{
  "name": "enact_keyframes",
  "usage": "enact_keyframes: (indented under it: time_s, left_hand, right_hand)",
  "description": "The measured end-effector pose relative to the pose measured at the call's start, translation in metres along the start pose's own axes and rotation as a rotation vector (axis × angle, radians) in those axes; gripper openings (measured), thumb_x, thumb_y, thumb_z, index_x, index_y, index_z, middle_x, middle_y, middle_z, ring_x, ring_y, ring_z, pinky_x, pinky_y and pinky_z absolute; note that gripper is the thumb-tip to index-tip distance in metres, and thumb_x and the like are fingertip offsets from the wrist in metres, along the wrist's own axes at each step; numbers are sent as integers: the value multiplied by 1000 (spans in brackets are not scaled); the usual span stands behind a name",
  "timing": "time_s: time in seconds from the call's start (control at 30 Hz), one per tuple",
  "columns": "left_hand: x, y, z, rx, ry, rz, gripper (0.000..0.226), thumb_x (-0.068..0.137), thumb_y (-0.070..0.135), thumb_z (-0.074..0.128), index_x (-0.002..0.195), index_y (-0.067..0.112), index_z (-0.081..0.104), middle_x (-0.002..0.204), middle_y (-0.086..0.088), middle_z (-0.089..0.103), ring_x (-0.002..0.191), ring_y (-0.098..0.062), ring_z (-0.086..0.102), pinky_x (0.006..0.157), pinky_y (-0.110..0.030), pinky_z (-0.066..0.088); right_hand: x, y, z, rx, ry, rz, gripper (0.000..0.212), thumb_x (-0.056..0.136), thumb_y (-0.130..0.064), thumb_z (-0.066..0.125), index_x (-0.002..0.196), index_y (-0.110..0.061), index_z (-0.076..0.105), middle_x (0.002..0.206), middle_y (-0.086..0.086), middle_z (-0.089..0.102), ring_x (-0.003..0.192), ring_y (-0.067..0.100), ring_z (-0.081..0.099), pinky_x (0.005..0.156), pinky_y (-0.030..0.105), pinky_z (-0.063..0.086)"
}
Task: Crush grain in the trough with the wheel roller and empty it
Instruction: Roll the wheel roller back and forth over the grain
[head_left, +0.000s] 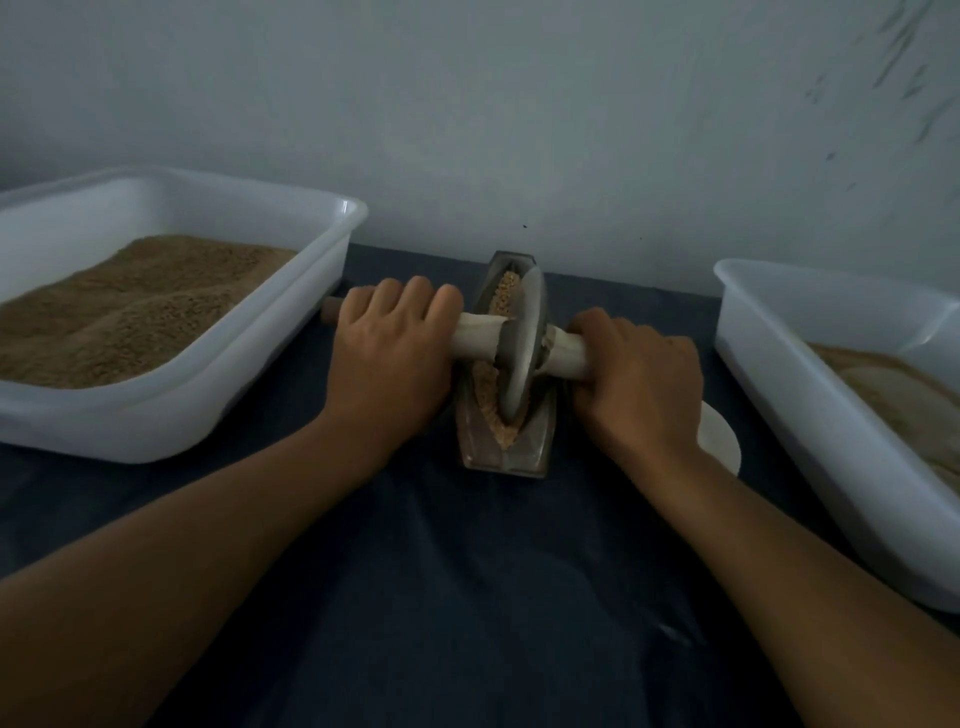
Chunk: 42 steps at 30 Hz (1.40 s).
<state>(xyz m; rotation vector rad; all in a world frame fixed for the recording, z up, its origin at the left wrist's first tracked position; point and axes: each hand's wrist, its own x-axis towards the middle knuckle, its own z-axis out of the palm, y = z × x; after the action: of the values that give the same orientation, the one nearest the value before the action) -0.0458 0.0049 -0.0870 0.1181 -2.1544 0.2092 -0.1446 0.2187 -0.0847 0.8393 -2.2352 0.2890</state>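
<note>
A narrow grey metal trough (537, 447) stands lengthwise on the dark cloth at the table's middle, with tan grain (503, 293) lying along its groove. The wheel roller (524, 343), a grey metal disc on a pale wooden axle, stands upright in the groove near the trough's middle. My left hand (387, 358) grips the axle on the left of the disc. My right hand (636, 376) grips the axle's right end. Grain also shows at the trough's near end, under the disc.
A large white tub (171, 415) of brown grain stands at the left. Another white tub (810, 415) holding paler crushed material stands at the right. A small white round dish (719, 439) lies partly under my right wrist. A pale wall rises just behind the trough.
</note>
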Motion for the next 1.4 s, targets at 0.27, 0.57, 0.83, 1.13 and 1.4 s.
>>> enact_keyframes:
  time_s: [0.27,0.57,0.83,1.13,1.4]
  left_hand:
    - [16,-4,16,1,-91,-21,12,92,27,58,89,16,56,81,-7,56,76,-28,51,75,-47,41]
    - [51,-17,47,7,-225,17,23,78,26,74,72,17,54,65,-9,58,57,-31,57,58,-33,30]
    - [71,-25,70,41,-363,-29,14,79,40,70,82,27,63,76,-5,66,69,-34,65,56,-29,28]
    - [51,-17,50,49,-238,-20,22,76,25,76,72,17,56,63,-7,59,53,-28,55,53,-26,17]
    - [28,-6,33,19,-76,-30,13,89,25,62,83,17,53,74,-6,55,68,-26,50,67,-38,35]
  right_hand:
    - [21,4,12,-119,-95,70,20,79,-32,69,81,-29,50,57,-12,39,49,17,38,53,30,14]
    - [78,25,33,-77,-493,68,18,73,-47,63,78,-32,56,68,-11,46,55,11,39,50,25,23]
    - [117,33,42,-24,-761,45,23,77,-48,71,84,-27,66,80,-3,63,67,16,60,55,27,43]
    - [86,27,38,-86,-451,0,15,75,-46,63,81,-33,61,71,-9,54,62,17,48,49,25,27]
    - [35,12,30,-124,-85,71,17,78,-39,68,86,-29,56,60,-8,52,53,23,51,52,29,17]
